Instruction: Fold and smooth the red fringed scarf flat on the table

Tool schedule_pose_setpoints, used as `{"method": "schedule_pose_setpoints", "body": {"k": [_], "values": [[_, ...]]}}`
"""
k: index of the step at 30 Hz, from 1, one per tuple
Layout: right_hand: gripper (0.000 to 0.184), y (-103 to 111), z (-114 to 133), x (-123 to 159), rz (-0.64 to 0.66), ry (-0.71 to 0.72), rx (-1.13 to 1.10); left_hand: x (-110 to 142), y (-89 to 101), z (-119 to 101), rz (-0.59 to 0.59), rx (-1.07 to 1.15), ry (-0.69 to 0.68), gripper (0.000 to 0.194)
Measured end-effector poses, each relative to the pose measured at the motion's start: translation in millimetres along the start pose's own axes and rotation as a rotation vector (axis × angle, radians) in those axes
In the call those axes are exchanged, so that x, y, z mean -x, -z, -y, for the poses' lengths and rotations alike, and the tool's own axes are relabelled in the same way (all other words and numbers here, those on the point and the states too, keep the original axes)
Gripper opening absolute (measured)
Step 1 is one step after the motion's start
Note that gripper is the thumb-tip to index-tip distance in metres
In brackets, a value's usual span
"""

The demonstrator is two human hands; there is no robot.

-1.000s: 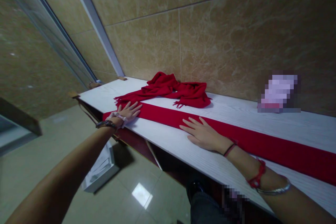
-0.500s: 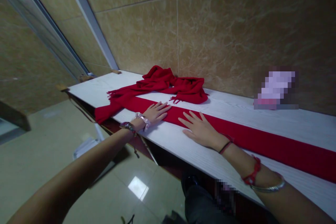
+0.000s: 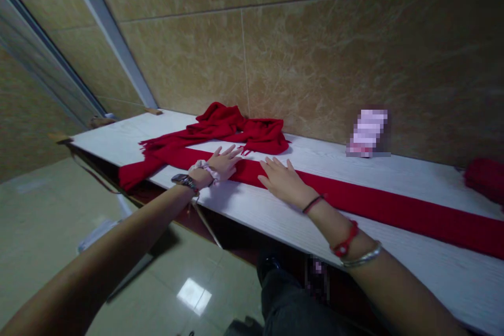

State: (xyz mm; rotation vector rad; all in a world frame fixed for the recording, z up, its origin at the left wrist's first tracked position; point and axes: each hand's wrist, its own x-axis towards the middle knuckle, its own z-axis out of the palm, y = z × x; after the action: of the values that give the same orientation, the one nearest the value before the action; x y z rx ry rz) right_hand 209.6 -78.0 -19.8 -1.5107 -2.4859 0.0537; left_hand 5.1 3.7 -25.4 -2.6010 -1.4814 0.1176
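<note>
A long red scarf (image 3: 366, 203) lies as a flat strip along the white tabletop (image 3: 252, 202), running off toward the right. Its left end meets a loose, rumpled red heap with fringe (image 3: 220, 123); whether that heap is the same cloth I cannot tell. My left hand (image 3: 221, 164) rests palm down at the strip, fingers stretched and apart. To its right, my right hand (image 3: 284, 181) is also flat over the strip with fingers spread. Neither hand grips the cloth.
A blurred-out pinkish item (image 3: 368, 132) leans against the marbled tile wall (image 3: 315, 63). At the far right sits a dark red bundle (image 3: 485, 178). The table's front edge runs close by my forearms, with dark space beneath and the tiled floor (image 3: 195, 296) below.
The view has shifted to the right, bringing the dark red bundle into sight. Both hands stay spread at the scarf; my right hand's fingers have drawn a little closer together.
</note>
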Motion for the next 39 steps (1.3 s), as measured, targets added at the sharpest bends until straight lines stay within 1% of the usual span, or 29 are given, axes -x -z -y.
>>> {"method": "schedule_pose_setpoints", "body": {"k": [2, 3, 4, 6, 9, 12, 14, 18, 20, 22, 23, 25, 26, 28, 30, 32, 33, 34, 35, 37, 39], "values": [[0.052, -7.8, 5.3, -8.1, 0.022, -0.078, -0.024, -7.6, 2.0, -21.6, -0.074, 0.05, 0.062, 0.049], [0.053, -12.3, 5.9, -8.7, 0.033, -0.098, -0.032, -10.2, -0.3, -31.6, -0.091, 0.08, 0.107, 0.048], [0.054, -16.3, 5.0, -6.7, 0.042, -0.111, -0.037, -11.6, -4.3, -40.0, -0.083, 0.101, 0.141, 0.047], [0.056, -20.1, -2.2, 5.4, 0.051, -0.143, -0.033, -12.1, -13.8, -50.2, -0.07, 0.093, 0.154, 0.046], [0.057, -12.2, -25.6, 39.8, 0.073, -0.245, 0.008, -10.6, -22.1, -51.6, -0.051, 0.071, 0.139, 0.046], [0.058, 4.2, -60.5, 88.4, 0.114, -0.369, 0.08, -10.6, -19.6, -48.4, -0.016, 0.059, 0.134, 0.047], [0.056, 13.5, -89.1, 127.3, 0.132, -0.45, 0.131, -11.2, -16.3, -47.7, -0.021, 0.06, 0.121, 0.047], [0.052, 24.8, -157.2, 211.7, 0.105, -0.676, 0.25, -12.8, -15.1, -44.6, 0.013, 0.074, 0.12, 0.048], [0.051, 30.8, -191.1, 248.1, 0.098, -0.825, 0.303, -15.0, -14.8, -40.7, 0.039, 0.071, 0.122, 0.047], [0.05, 39.2, -217.1, 271.9, 0.133, -0.898, 0.339, -20.7, -11.1, -39.8, 0.052, 0.063, 0.141, 0.045], [0.05, 44.1, -225.2, 277.2, 0.148, -0.927, 0.343, -25.4, -7.5, -42.9, 0.045, 0.059, 0.151, 0.044], [0.051, 53.2, -229.2, 273.3, 0.126, -0.933, 0.353, -38.4, 3.0, -60.7, 0.002, 0.065, 0.133, 0.044], [0.052, 56.5, -225.2, 264.9, 0.071, -0.906, 0.373, -45.9, 9.2, -76.5, -0.033, 0.073, 0.102, 0.044], [0.053, 58.5, -208.6, 240.0, 0.0, -0.766, 0.344, -59.7, 21.5, -120.1, -0.081, 0.102, 0.021, 0.047], [0.054, 54.1, -187.9, 214.5, -0.023, -0.605, 0.249, -68.5, 29.8, -171.5, -0.102, 0.152, -0.091, 0.05], [0.053, 45.9, -173.3, 199.7, 0.016, -0.47, 0.196, -70.7, 31.4, -216.6, -0.073, 0.182, -0.227, 0.049], [0.053, 41.7, -170.7, 198.3, 0.04, -0.432, 0.187, -69.9, 29.7, -233.1, -0.053, 0.172, -0.289, 0.049], [0.052, 38.2, -171.9, 201.4, 0.057, -0.418, 0.187, -68.6, 27.0, -244.7, -0.041, 0.149, -0.334, 0.048], [0.051, 35.8, -176.6, 208.5, 0.066, -0.432, 0.194, -67.1, 23.7, -251.5, -0.037, 0.133, -0.36, 0.047], [0.05, 34.5, -195.0, 232.1, 0.06, -0.52, 0.231, -65.0, 17.7, -254.4, -0.038, 0.111, -0.384, 0.047], [0.049, 36.9, -219.5, 261.8, 0.047, -0.641, 0.287, -64.5, 14.8, -250.3, -0.043, 0.111, -0.382, 0.047]]}}
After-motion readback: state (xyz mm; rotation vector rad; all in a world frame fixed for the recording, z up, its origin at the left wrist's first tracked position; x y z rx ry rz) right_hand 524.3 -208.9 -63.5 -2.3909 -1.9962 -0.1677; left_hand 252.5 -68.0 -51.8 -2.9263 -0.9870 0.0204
